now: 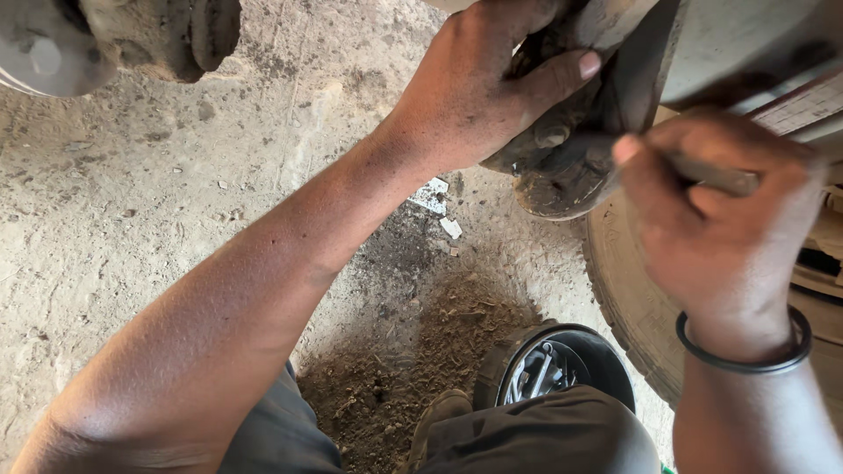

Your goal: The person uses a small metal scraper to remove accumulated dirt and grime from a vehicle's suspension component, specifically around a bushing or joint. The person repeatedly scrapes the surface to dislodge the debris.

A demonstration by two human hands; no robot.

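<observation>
Crouching on dusty concrete floor (132,202), left hand (479,88) clasping rusty hub (562,167), right hand (724,219) gripping tool (716,178).

Even, warm daylight, soft shadows, some blur at the right.

The ground (132,193) in the left half is bright and sharp. The upper right corner falls into dim shade under the metal part (562,167). The right hand (720,219), close at the right edge, is blurred, as is the rod (711,175) it grips. No glare.
</observation>
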